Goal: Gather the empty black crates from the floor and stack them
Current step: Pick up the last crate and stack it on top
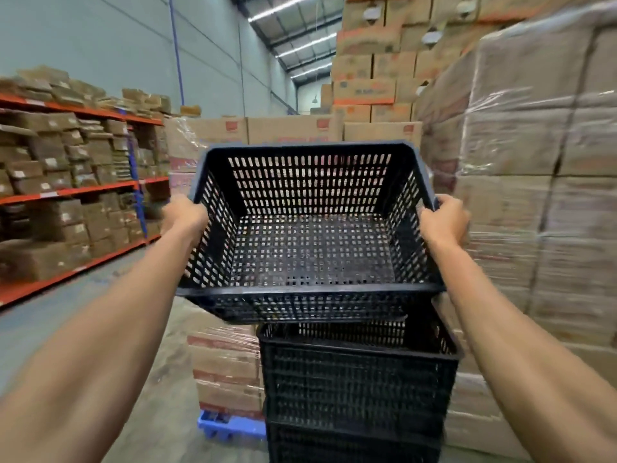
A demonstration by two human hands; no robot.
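We hold one empty black crate (310, 228) up in the air between our two bare hands, its open top tipped toward us so that we look straight down into it. Our left hand (185, 217) grips the left rim and our right hand (444, 220) grips the right rim, each about midway along its side. The fingers (445, 203) of both hands are curled shut over the rim edges, the tips wrapped out of sight on the outer walls, the thumbs on our side.

Below the held crate and a little to the right stands a stack of black crates (359, 389), at least two high, the top one open and empty. The near bottom edge of the held crate hangs just above the stack's upper rim; we cannot tell whether the two touch.

The crates are hard moulded plastic, rectangular with clipped corners and walls that taper inward toward the base. Their sides are pierced by rows of upright slots and the floor by a grid of small square holes, with a smooth solid band running round the rim.

To our right rises a pallet of cardboard boxes (534, 195) bound in glossy, wrinkled plastic wrap. More wrapped boxes sit ahead on a blue pallet (230, 429). To our left, orange steel shelving (73, 188) carries brown parcels above a smooth grey concrete floor (160, 379).
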